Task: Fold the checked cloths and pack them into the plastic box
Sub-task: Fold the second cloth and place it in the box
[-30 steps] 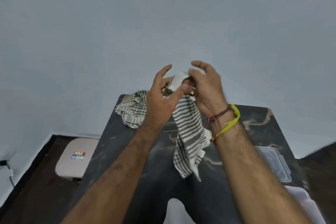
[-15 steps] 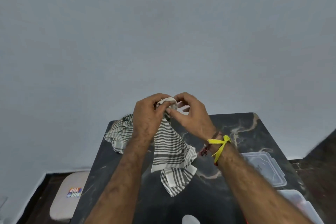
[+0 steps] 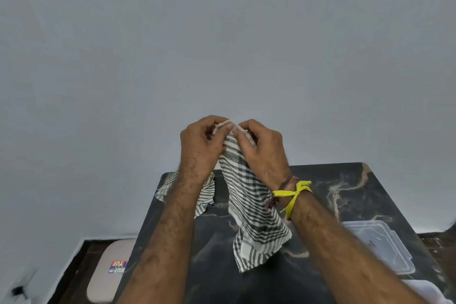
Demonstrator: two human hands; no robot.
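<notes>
Two hands raised above the bench's (image 3: 370, 195) far edge: my left hand (image 3: 201, 145) and right hand (image 3: 261, 153) both pinch the top hem of one checked cloth (image 3: 249, 207), thumbs nearly touching. Cloth hangs free, twisted, lower corner over mid-bench. Second checked cloth (image 3: 204, 195) lies crumpled near the far-left corner. Box lid (image 3: 385, 247) sits by the right edge; plastic box (image 3: 424, 289) only partly visible at the near-right corner. Risk, my judgement: pinches so close leave the hem bunched; spreading without finding true corners would give a skewed fold, or one corner slips out.

Stool (image 3: 103, 279) sticker (image 3: 118, 266) perhaps reads "TUF", inverted.
</notes>
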